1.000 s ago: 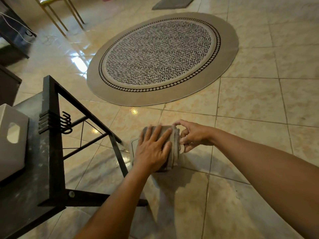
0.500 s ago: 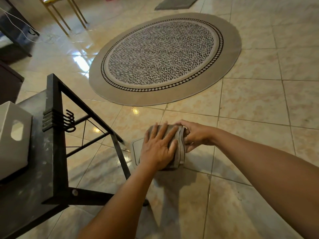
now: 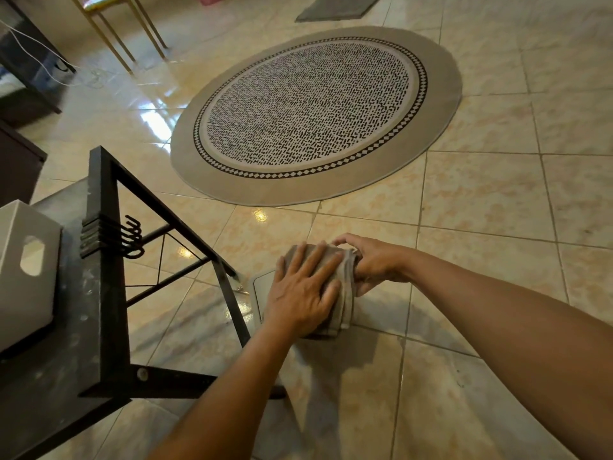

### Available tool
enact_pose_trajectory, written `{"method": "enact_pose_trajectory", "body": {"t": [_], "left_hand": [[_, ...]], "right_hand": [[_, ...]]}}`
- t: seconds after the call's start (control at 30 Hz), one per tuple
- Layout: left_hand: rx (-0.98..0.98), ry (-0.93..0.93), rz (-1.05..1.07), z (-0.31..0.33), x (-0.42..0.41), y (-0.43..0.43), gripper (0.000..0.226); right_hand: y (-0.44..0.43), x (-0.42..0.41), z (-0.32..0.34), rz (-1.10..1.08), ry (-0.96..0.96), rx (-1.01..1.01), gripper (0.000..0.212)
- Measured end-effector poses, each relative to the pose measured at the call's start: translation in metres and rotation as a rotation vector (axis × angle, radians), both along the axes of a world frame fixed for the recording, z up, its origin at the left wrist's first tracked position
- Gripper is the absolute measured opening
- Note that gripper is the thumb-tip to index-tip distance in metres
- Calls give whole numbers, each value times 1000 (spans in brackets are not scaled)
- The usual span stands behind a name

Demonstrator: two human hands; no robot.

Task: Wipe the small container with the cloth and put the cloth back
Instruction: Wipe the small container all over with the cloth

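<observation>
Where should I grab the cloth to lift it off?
Probably pinch the cloth at its right-hand edge, coming from the right. Its folds hang loose and bunched there, beside the right hand. The left hand lies flat over the rest, so little else is free.

We see a glossy tiled floor (image 3: pixel 481 200), round patterned rug (image 3: pixel 311 111) far on it, grey mat (image 3: pixel 335 8) beyond, our dark bench (image 3: pixel 66 327) near left bearing a white box (image 3: pixel 23 277)

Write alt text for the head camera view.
A left hand presses a grey cloth flat over a small container on the tiled floor, while the right hand grips the cloth's far side. A black metal rack stands left, a round patterned rug beyond.
</observation>
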State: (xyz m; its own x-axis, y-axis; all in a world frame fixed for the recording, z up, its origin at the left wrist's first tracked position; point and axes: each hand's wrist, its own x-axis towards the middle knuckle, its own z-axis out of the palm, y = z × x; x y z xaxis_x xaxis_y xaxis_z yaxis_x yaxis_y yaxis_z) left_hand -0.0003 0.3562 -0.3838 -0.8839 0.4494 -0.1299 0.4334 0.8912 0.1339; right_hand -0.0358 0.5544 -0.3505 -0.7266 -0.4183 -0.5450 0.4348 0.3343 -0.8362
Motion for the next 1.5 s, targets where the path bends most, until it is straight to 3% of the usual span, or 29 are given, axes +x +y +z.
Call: {"method": "enact_pose_trajectory", "body": {"t": [0.1,0.17,0.33,0.53,0.73,0.9,1.07,1.5], "left_hand": [[35,-35,369,2,-6,-8,59],[44,-41,463,3,4,1,63],[17,-5,239,0,22,25,65],[11,-57,490,2,13,-5,60],[37,-11,304,-1,19,22,59],[61,-77,577,5,12,-1,62],[43,-45,407,2,35,37,62],[26,-60,336,1,31,19,63]], "right_hand": [[-5,-4,-3,3,24,46,68],[-5,-5,-5,10,27,60,70],[-5,-2,-1,0,3,18,71],[-8,-2,-5,-19,20,48,74],[-9,-3,-5,-2,17,36,78],[-11,-2,-3,-16,35,64,72],[-12,-2,0,3,26,52,77],[-14,-1,1,-17,-3,46,78]]}}
